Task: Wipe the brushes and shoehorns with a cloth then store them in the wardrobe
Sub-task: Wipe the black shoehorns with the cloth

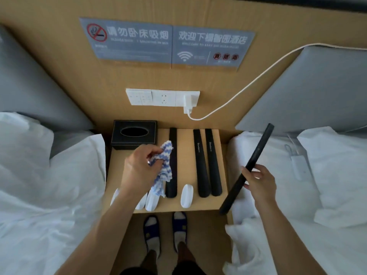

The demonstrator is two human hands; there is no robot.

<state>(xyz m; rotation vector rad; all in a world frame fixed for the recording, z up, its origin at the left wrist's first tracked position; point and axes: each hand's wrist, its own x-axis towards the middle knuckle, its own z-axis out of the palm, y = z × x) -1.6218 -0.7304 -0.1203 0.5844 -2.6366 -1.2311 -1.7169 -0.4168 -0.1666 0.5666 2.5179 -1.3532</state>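
Under the left grip (139,167) clutching the cloth (163,167), white brushes (152,199) half-hidden; right grip (260,181) clasps a shoehorn (248,169).

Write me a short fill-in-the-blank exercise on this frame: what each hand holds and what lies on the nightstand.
1. The left hand grips a blue-and-white ____.
2. The right hand holds one black ____ clear of the nightstand.
3. ____ black shoehorns lie flat on the nightstand.
4. The black tissue box sits at the nightstand's back ____ corner.

Missing words: cloth; shoehorn; three; left
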